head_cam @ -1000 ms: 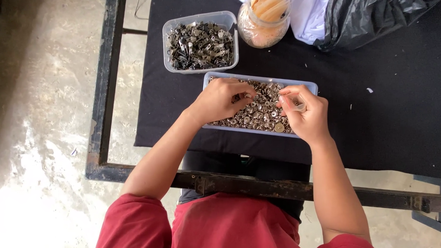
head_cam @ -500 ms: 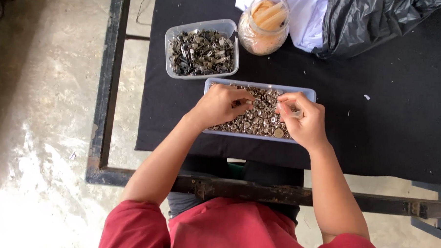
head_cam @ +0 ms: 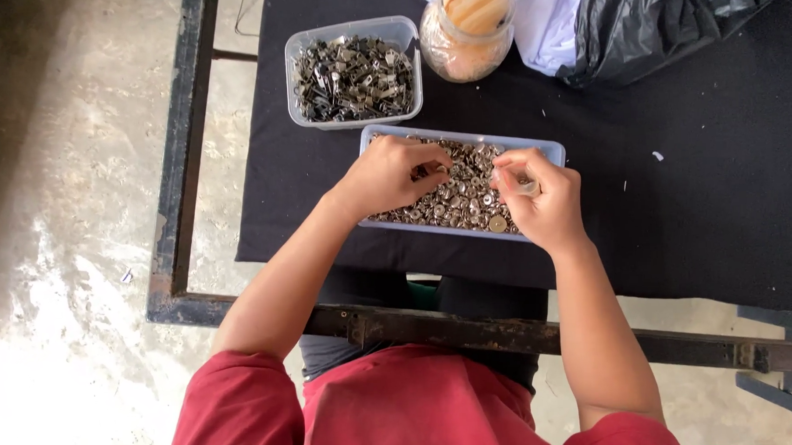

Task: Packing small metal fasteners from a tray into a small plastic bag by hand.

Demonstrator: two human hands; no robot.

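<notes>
A shallow pale-blue tray full of small round metal pieces lies on the black cloth in front of me. My left hand rests over the tray's left half, fingertips pinched down among the round pieces. My right hand hovers over the tray's right end, its fingers closed on a small pale piece. Behind the tray stands a clear square tub filled with dark metal clips.
A clear jar of tan sticks stands behind the tray, next to white cloth and a black plastic bag. The black cloth covers a rusty metal frame; concrete floor lies to the left.
Both hands stay over the tray with only small finger movements. The view has shifted slightly.
</notes>
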